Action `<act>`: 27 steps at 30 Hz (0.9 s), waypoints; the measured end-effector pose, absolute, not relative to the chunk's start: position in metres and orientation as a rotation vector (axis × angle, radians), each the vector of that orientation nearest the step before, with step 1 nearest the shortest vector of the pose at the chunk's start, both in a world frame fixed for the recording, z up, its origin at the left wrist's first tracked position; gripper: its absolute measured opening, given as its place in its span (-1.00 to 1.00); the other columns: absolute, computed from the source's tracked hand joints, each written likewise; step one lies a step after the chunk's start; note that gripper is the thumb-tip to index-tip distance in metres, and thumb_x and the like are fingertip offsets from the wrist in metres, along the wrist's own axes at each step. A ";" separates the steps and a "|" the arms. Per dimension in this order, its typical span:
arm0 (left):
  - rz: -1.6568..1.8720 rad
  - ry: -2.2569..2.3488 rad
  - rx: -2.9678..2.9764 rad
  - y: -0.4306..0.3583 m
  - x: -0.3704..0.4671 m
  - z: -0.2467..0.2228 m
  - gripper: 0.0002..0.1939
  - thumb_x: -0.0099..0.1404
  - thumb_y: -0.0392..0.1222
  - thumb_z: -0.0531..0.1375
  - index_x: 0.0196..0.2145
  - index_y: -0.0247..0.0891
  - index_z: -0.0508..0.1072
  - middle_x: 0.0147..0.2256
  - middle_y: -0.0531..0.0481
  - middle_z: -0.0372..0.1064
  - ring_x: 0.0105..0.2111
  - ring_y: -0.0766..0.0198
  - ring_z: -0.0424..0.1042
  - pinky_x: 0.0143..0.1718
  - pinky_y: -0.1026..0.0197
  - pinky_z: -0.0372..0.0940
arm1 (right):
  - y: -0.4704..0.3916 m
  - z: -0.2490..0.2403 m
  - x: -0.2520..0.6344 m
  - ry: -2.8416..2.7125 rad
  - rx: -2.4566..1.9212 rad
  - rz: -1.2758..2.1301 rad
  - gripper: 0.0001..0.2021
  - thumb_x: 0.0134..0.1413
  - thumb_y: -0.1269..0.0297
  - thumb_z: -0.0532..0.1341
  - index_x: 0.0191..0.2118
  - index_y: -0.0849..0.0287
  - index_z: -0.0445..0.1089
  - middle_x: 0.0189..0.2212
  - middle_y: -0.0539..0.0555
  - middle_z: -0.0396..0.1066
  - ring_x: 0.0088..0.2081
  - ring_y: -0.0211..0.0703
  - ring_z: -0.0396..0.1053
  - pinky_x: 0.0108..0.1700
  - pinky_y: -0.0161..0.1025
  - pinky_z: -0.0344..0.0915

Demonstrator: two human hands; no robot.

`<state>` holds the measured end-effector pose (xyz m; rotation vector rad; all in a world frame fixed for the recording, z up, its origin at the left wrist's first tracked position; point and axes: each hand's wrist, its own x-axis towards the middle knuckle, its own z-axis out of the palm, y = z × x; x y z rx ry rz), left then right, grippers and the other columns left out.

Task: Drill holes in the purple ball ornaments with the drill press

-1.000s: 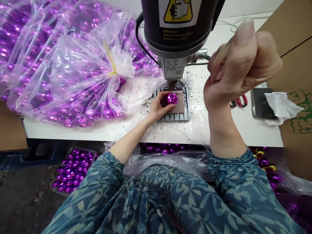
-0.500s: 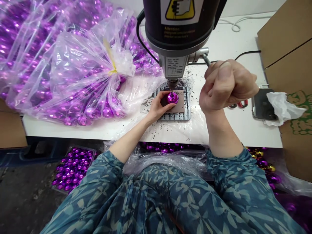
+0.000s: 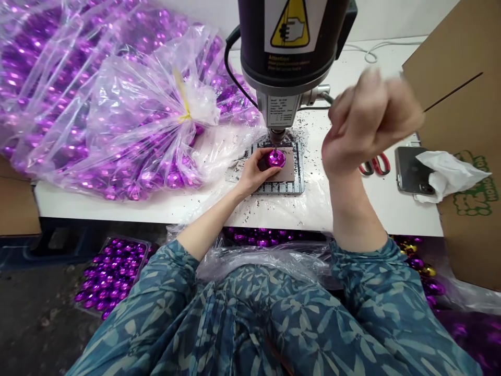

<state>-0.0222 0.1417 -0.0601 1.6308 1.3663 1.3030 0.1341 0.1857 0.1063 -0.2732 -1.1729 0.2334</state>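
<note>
Pale wall behind a white desk. Your L hand pinches a purple bauble on a brown pad over the base plate, mid-desk twd front edge, under the drill. Your R hand, blurry, is closed round the lever. Phone + tissue nr desk's right edge; clear bag w/ more purple baubles covers its left end.
</note>
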 end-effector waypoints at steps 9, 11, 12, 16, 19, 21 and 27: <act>0.894 1.177 1.997 0.027 -0.034 -0.019 -0.58 0.30 0.19 0.47 -0.10 -0.13 0.51 -0.23 -0.02 0.58 -0.29 0.17 0.55 -0.24 0.08 0.51 | 0.199 0.160 0.128 -1.155 -0.301 0.506 -0.43 -0.07 -0.16 0.33 -0.60 0.16 0.03 -0.76 -0.16 -0.06 -0.70 -0.56 -0.04 -0.57 -0.40 -0.09; 0.615 1.063 2.202 -0.009 -0.038 -0.016 -0.53 0.31 0.28 0.44 -0.12 -0.14 0.54 -0.27 -0.03 0.58 -0.29 0.12 0.56 -0.25 0.05 0.50 | 0.199 0.157 0.128 -1.142 -0.253 0.474 -0.43 -0.04 -0.11 0.34 -0.61 0.18 0.04 -0.77 -0.17 -0.10 -0.71 -0.58 -0.04 -0.59 -0.42 -0.10; 0.537 1.043 2.275 -0.021 -0.041 -0.017 -0.53 0.33 0.30 0.41 -0.12 -0.15 0.55 -0.28 -0.04 0.58 -0.28 0.09 0.57 -0.22 0.03 0.51 | 0.199 0.156 0.128 -1.128 -0.234 0.461 -0.42 -0.03 -0.10 0.35 -0.62 0.20 0.03 -0.77 -0.17 -0.14 -0.72 -0.58 -0.04 -0.60 -0.43 -0.11; 0.818 1.200 2.223 -0.004 -0.072 -0.019 -0.77 0.55 0.09 0.25 -0.07 -0.09 0.55 -0.24 -0.03 0.59 -0.21 0.10 0.58 -0.13 -0.02 0.53 | 0.199 0.155 0.130 -1.140 -0.215 0.536 -0.49 0.02 -0.04 0.35 -0.59 0.23 0.14 -0.74 -0.16 -0.08 -0.70 -0.61 0.02 -0.57 -0.47 -0.13; 1.259 1.571 1.962 0.070 -0.112 -0.023 -0.89 0.51 -0.15 0.20 -0.14 -0.07 0.55 -0.23 -0.06 0.57 -0.18 0.08 0.54 -0.03 -0.08 0.49 | 0.202 0.153 0.131 -1.135 -0.184 0.546 -0.51 0.02 -0.07 0.35 -0.54 0.19 0.16 -0.74 -0.17 -0.02 -0.71 -0.57 0.00 -0.60 -0.42 -0.18; 1.368 1.782 1.851 0.131 -0.136 -0.029 -0.91 0.40 -0.23 0.23 -0.25 -0.09 0.55 -0.30 -0.09 0.53 -0.18 0.00 0.49 0.11 -0.17 0.42 | 0.204 0.152 0.131 -1.129 -0.201 0.521 -0.49 0.00 -0.11 0.36 -0.54 0.16 0.12 -0.75 -0.18 0.00 -0.72 -0.54 0.00 -0.62 -0.37 -0.18; 1.181 1.790 1.768 0.259 -0.144 -0.056 -0.92 0.14 -0.22 0.31 -0.34 -0.11 0.53 -0.16 -0.18 0.59 0.01 -0.20 0.53 0.23 -0.21 0.37 | 0.198 0.154 0.131 -1.177 -0.242 0.466 -0.42 0.07 -0.09 0.32 -0.56 0.18 -0.02 -0.72 -0.14 -0.07 -0.71 -0.54 0.00 -0.60 -0.34 -0.19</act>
